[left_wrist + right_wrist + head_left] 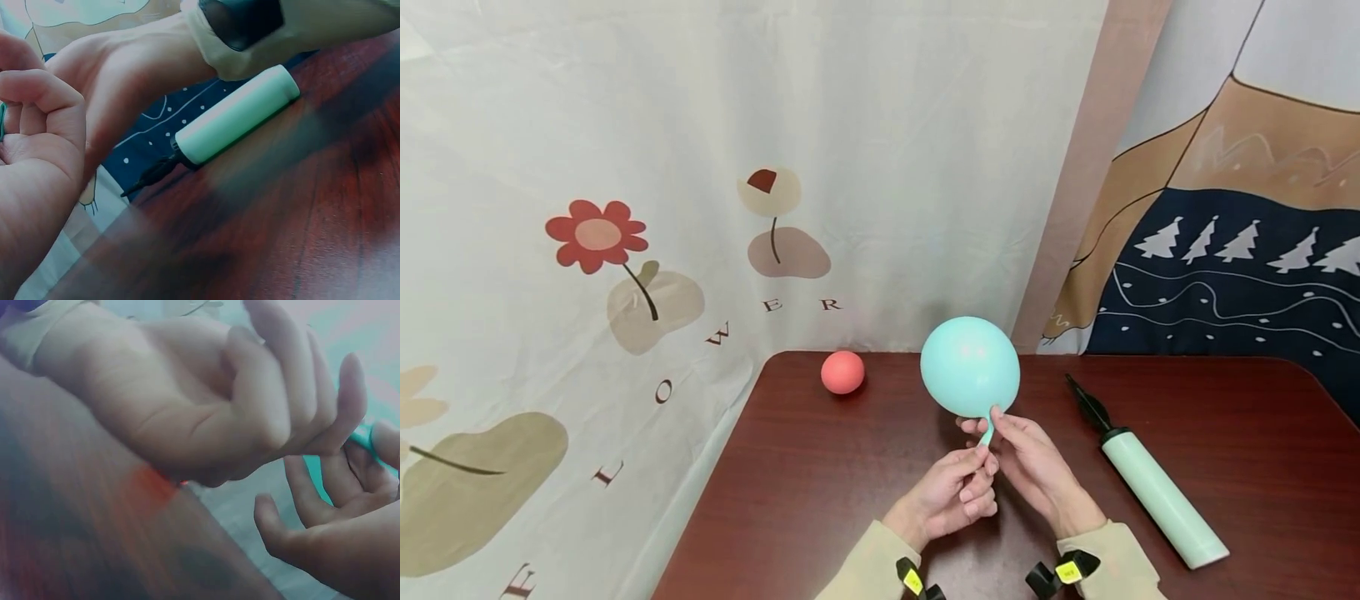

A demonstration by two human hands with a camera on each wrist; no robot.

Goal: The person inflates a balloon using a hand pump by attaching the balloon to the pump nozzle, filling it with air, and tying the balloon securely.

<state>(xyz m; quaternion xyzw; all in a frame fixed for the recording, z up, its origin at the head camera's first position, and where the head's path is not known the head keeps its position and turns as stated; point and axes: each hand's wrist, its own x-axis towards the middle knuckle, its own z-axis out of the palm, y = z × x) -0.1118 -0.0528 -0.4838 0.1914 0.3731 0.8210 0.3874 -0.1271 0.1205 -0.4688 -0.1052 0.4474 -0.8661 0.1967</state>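
A light-blue balloon [970, 367], round and inflated, stands above the table with its neck [987, 433] pointing down toward me. My left hand [951, 492] pinches the tail end of the neck between thumb and curled fingers. Higher up, right under the round body, my right hand [1033, 467] pinches the neck between thumb and fingers. Between the two hands the neck is drawn out at a slant. In the right wrist view a strip of the blue-green neck [362, 440] shows at the fingertips, while the left wrist view has most of the balloon out of sight.
On the right of the dark-red wooden table [790, 500] lies a pale-green hand pump [1165, 500], its black nozzle pointing away. A small red ball [842, 372] sits near the back edge. Printed cloth [887, 167] hangs behind the table.
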